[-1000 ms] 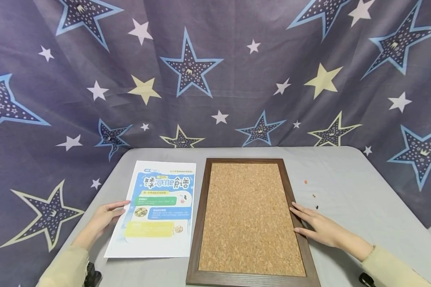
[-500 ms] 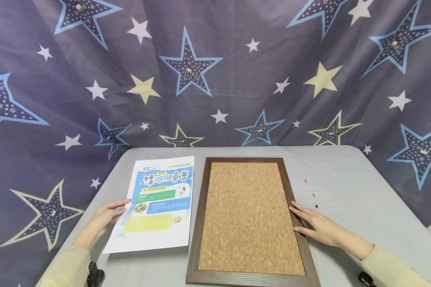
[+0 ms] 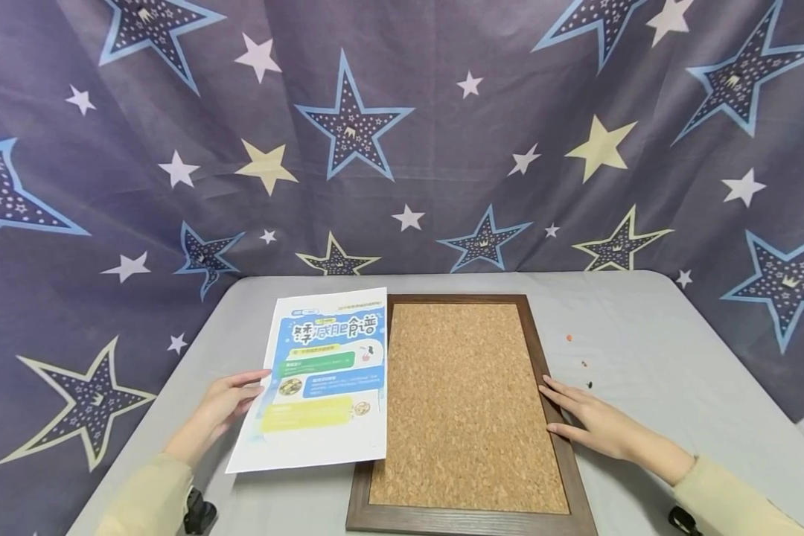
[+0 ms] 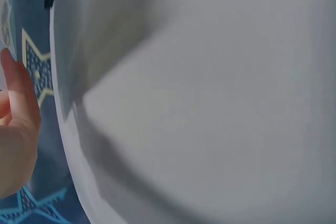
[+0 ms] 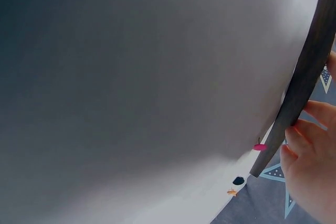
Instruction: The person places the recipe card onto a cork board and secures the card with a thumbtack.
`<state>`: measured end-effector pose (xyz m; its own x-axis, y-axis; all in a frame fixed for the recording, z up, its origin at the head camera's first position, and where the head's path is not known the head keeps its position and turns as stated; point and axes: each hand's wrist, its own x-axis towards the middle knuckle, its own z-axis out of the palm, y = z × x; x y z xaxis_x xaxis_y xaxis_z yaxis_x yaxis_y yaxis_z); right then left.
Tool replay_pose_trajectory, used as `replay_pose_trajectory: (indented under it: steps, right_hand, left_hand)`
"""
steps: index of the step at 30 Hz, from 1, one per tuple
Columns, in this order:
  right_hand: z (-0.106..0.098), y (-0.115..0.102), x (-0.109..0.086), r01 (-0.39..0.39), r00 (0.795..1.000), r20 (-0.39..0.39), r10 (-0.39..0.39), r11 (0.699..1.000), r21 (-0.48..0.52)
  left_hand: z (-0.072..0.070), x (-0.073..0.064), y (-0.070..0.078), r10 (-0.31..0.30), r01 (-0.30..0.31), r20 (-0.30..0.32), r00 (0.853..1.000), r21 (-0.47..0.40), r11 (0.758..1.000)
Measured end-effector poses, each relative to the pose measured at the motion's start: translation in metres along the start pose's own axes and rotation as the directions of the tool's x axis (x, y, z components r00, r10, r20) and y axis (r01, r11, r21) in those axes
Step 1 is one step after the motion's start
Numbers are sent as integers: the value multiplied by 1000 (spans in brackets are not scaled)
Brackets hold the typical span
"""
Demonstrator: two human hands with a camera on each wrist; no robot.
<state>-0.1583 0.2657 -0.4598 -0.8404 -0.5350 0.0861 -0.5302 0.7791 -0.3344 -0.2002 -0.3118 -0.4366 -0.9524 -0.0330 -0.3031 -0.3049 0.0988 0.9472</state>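
Note:
My left hand (image 3: 222, 408) pinches the left edge of a printed poster (image 3: 338, 441), white with blue, green and yellow blocks. The sheet is tilted, its lower edge raised off the table, and its right side overlaps the left rail of a cork board (image 3: 472, 409). That board lies flat in a dark brown wooden frame. On the right rail of the frame rest the extended fingers of my right hand (image 3: 599, 426). In the right wrist view, those fingers touch the frame's dark side (image 5: 302, 85). The left wrist view shows only part of the left hand (image 4: 18, 129).
Right of the board lie a pink pushpin (image 5: 260, 147), a dark pushpin (image 5: 238, 181) and an orange star-shaped piece (image 5: 232, 192). A grey cloth covers the table (image 3: 683, 372). Behind it hangs a star-patterned curtain (image 3: 435, 149).
My left hand has lifted the poster off the table and carried it rightward, so it now covers part of the frame's left rail. My right hand stays on the frame.

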Motion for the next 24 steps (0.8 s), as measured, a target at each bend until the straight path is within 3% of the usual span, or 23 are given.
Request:
replay_pose_trajectory:
  steps: [9, 24]
  right_hand:
    - [0, 0, 0, -4, 1000, 15, 4, 1000, -1]
    - [-1, -2, 1, -13, 999, 34, 13, 1000, 16]
  left_hand:
    - [38, 1, 4, 13, -11, -42, 999, 59, 998]
    - [90, 2, 8, 20, -13, -98, 995, 76, 997]
